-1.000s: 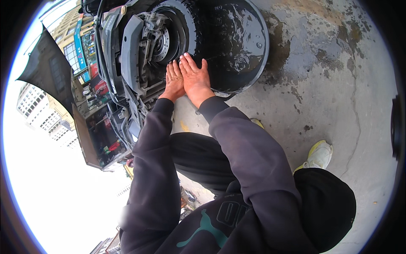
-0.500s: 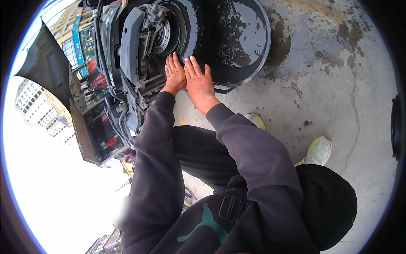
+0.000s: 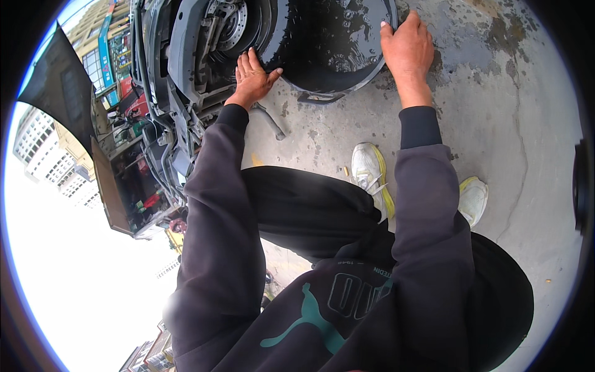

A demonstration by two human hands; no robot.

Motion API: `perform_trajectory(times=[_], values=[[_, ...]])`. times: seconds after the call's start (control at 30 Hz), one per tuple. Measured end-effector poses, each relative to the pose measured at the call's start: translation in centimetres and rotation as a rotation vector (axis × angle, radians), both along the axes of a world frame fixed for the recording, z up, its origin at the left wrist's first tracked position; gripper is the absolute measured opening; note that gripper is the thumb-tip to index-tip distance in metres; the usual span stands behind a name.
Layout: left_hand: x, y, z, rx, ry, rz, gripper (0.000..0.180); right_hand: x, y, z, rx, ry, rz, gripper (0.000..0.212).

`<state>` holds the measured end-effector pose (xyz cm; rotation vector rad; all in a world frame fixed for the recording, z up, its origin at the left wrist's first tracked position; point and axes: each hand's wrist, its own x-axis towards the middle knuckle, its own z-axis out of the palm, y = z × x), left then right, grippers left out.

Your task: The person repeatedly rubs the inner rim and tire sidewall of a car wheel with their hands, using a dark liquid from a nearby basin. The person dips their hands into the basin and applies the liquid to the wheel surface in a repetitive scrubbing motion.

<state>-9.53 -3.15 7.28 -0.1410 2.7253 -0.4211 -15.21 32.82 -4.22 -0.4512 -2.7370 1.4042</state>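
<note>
The person crouches on the stained concrete floor (image 3: pixel 496 124) with both hands spread on a black car tyre (image 3: pixel 328 43) that stands at the far side of the scene, right beside the bare wheel hub and brake disc (image 3: pixel 232 28) of a raised car. The left hand (image 3: pixel 253 77) lies flat against the tyre's left sidewall edge, fingers together and thumb out; the right hand (image 3: pixel 406 46) is laid open over the tyre's right rim, fingers curled just over the edge. Neither hand is closed around anything, both simply press on the rubber. The tyre looks wet and shiny, so I would judge it slippery to bare palms, and heavy and stiff too, something to roll or lift from opposite sides low on the tread rather than by one edge. A metal wrench (image 3: pixel 269 121) lies on the floor just near the left wrist, and pale sneakers (image 3: pixel 370 177) are planted close behind.
</note>
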Motion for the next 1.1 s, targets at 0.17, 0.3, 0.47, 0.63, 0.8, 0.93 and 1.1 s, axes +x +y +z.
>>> perform_trajectory(times=[0.17, 0.3, 0.47, 0.63, 0.8, 0.93, 1.1], values=[[-0.1, -0.9, -0.1, -0.039, -0.079, 0.006, 0.114, 1.5, 0.2, 0.6, -0.267, -0.418, 0.219, 0.052], [0.3, -2.3, 1.1, 0.093, -0.058, -0.036, 0.110, 2.2, -1.0, 0.6, -0.299, -0.442, 0.166, 0.050], [-0.1, -2.1, 4.2, 0.334, -0.037, 0.016, 0.096, 2.0, -1.0, -0.3, -0.298, -0.429, 0.144, 0.051], [-0.1, -1.9, 4.2, 0.336, 0.070, -0.067, 0.092, 2.0, -1.1, -1.1, -0.310, -0.422, 0.133, 0.052], [-0.1, -2.2, 4.2, 0.318, 0.060, -0.094, 0.094, 1.9, -1.3, -1.7, -0.314, -0.400, 0.133, 0.053], [0.6, -1.6, 3.3, 0.195, 0.156, -0.146, 0.101, 1.9, -1.6, -1.8, -0.311, -0.386, 0.125, 0.053], [0.3, 2.6, 3.1, -0.007, 0.203, -0.150, 0.098, 1.8, -1.1, -1.3, -0.351, -0.423, 0.122, 0.055]])
